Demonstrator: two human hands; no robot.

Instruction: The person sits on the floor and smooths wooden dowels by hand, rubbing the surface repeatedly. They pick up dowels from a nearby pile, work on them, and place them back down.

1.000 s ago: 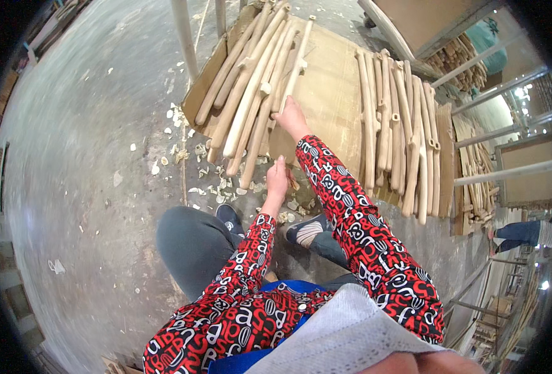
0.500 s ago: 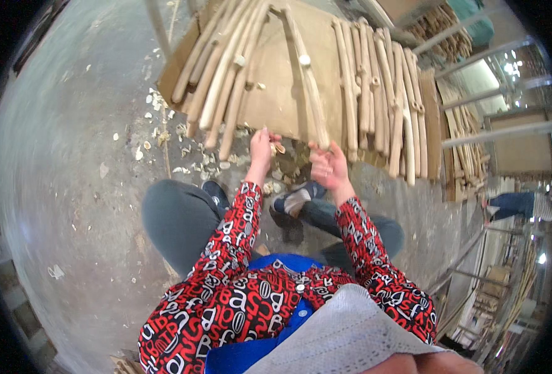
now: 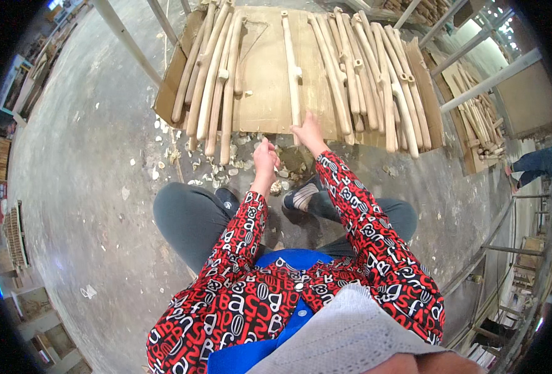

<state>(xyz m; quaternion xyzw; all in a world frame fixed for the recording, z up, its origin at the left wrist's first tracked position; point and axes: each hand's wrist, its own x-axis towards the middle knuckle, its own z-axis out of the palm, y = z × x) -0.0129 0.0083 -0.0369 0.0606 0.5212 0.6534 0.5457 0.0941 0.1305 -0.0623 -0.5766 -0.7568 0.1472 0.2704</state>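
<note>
A pale wooden stick (image 3: 292, 87) with a knob partway along lies on the cardboard, its near end toward me. My right hand (image 3: 310, 134) is closed on that near end, thumb and fingers at its tip. To the left, just short of the cardboard's front edge, my left hand (image 3: 265, 163) is closed with its fingers curled. A small light bit shows beside its fingers, too small to name. Several similar sticks (image 3: 204, 93) lie side by side on the left of the cardboard, and another row of knobbed sticks (image 3: 369, 81) lies on the right.
The sticks rest on a brown cardboard sheet (image 3: 260, 115) with upturned sides. Pale wood chips (image 3: 195, 165) litter the concrete floor around my feet. Metal poles (image 3: 126, 43) stand at both sides. More sticks (image 3: 475, 118) lie on cardboard farther right, near another person's legs (image 3: 531, 167).
My right hand has moved left and up with the stick's near end, and the stick now lies straighter. My left hand stays closed, slightly lower in the view. The head view has shifted.
</note>
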